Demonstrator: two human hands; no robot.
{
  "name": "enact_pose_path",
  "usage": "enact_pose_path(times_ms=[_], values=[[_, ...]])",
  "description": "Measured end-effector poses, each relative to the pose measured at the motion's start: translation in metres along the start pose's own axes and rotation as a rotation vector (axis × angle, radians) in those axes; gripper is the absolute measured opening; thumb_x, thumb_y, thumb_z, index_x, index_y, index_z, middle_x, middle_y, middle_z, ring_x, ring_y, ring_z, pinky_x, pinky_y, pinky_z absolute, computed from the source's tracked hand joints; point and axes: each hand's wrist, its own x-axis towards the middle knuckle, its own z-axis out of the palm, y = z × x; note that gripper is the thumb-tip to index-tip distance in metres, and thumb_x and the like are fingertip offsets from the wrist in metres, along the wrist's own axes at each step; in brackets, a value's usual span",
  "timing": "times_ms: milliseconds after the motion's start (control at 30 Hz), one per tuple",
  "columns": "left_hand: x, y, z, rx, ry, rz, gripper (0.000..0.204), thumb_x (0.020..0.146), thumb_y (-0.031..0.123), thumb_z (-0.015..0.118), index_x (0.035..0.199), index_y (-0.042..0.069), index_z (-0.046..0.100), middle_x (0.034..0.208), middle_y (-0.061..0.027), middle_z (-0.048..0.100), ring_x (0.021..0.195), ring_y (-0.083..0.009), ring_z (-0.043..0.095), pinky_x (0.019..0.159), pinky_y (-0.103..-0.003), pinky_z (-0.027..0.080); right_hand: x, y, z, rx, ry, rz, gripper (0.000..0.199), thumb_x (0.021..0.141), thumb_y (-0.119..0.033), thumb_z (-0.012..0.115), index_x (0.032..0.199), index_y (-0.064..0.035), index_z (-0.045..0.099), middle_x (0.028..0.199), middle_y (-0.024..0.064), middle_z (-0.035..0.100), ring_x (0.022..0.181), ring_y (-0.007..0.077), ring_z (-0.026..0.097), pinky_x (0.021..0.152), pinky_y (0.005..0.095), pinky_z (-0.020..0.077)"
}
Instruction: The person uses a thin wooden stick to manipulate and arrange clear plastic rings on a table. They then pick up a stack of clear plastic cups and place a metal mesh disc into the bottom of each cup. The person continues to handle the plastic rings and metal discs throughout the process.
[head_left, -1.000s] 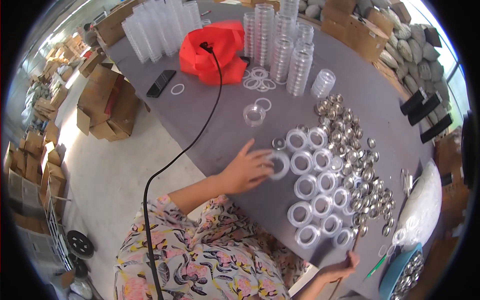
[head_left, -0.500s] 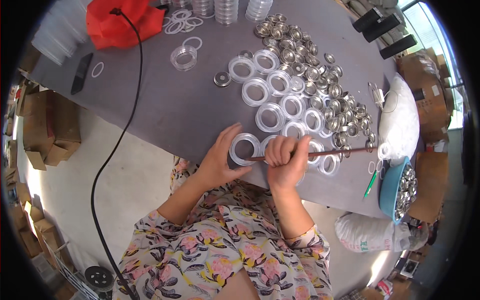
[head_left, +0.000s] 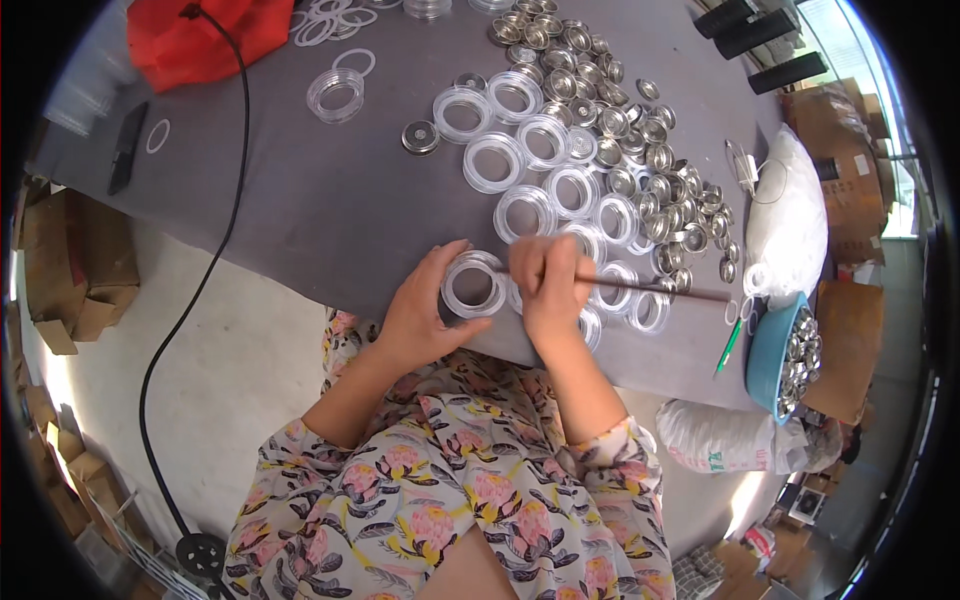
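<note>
Grey cloth (head_left: 320,200) covers the table; near its front edge lies a clear ring (head_left: 473,311), held by the left hand (head_left: 412,315) in a wide thumb-and-finger curve. The right hand (head_left: 548,292) grips a brown stick (head_left: 655,287), apparently working its rim; contact is blurred. Steady bracing seems called for. Beyond lie similar rings (head_left: 497,187), then silvery caps (head_left: 695,238).

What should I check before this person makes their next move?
1. Left hand around the clear ring: ok, thumb and fingers on either side.
2. Right hand gripping the thin brown stick: ok.
3. Stick touching the ring: cannot tell; its end overlaps the rim in view.
4. Space right of the ring free: not ok, other clear rings lie there.
5. Round metal pieces all inside the blue basin: not ok.
</note>
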Motion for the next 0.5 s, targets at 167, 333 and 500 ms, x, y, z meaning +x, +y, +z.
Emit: enact_pose_path(times_ms=[167, 333, 500], values=[[0.001, -0.005, 0.003, 0.008, 0.016, 0.073, 0.07, 0.059, 0.016, 0.079, 0.118, 0.004, 0.043, 0.119, -0.016, 0.049, 0.113, -0.0282, 0.047, 0.094, -0.036, 0.038, -0.012, -0.013, -0.004, 0.063, 0.14, -0.108, 0.05, 0.097, -0.028, 0.031, 0.052, -0.0078, 0.033, 0.045, 0.0007, 0.034, 0.041, 0.0125, 0.029, 0.04, 0.0268, 0.0226], [0.002, 0.004, -0.005, -0.012, 0.033, 0.097, 0.055, 0.058, 0.015, 0.079, 0.104, 0.006, 0.051, 0.122, -0.0167, 0.047, 0.115, -0.0311, 0.045, 0.095, -0.038, 0.038, -0.012, -0.03, 0.0, 0.09, 0.143, 0.008, 0.058, 0.097, -0.037, 0.022, 0.046, -0.011, 0.027, 0.044, -0.0001, 0.028, 0.041, 0.012, 0.024, 0.04, 0.0265, 0.019], [0.002, 0.0, -0.018, 0.138, -0.083, 0.159, 0.033, 0.058, 0.013, 0.079, 0.082, 0.006, 0.057, 0.123, -0.0174, 0.047, 0.114, -0.0316, 0.047, 0.093, -0.038, 0.04, -0.017, -0.02, 0.003, 0.164, 0.168, 0.26, 0.059, 0.096, -0.041, 0.023, 0.046, -0.0116, 0.026, 0.043, -0.0009, 0.025, 0.039, 0.0101, 0.019, 0.037, 0.0252, 0.0144]])
